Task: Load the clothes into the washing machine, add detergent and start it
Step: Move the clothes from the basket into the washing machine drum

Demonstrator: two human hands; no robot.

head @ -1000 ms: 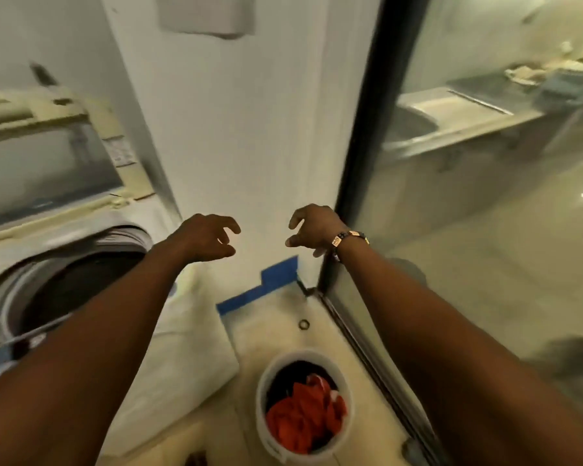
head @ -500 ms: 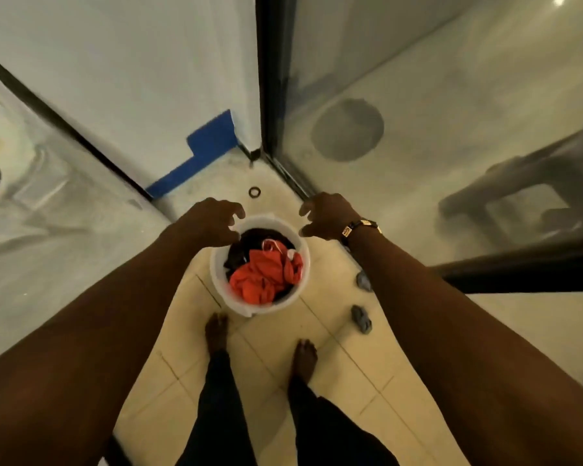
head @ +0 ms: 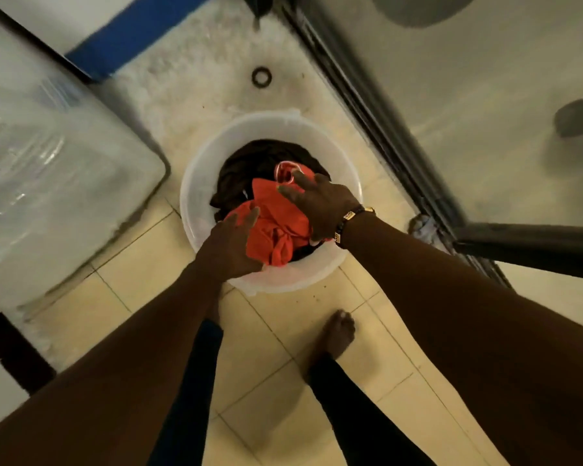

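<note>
A white plastic bucket [head: 202, 183] stands on the tiled floor in front of my feet. Inside lies an orange-red garment [head: 276, 227] on top of dark clothes [head: 249, 166]. My left hand [head: 231, 243] rests on the near left side of the orange garment, fingers spread. My right hand [head: 320, 205], with a bracelet at the wrist, lies on the garment's right side, fingers apart. Neither hand has clearly closed on the cloth. The washing machine [head: 48, 169], wrapped in clear plastic, fills the left of the view; its opening is out of sight.
A glass door in a dark frame [head: 377, 105] runs along the right. A small black ring [head: 261, 76] lies on the floor beyond the bucket. Blue tape [head: 132, 31] marks the wall base. My bare feet [head: 337, 331] stand just behind the bucket.
My head has tipped down from the machine to the floor. Both hands have dropped from above the bucket's rim onto the orange garment inside.
</note>
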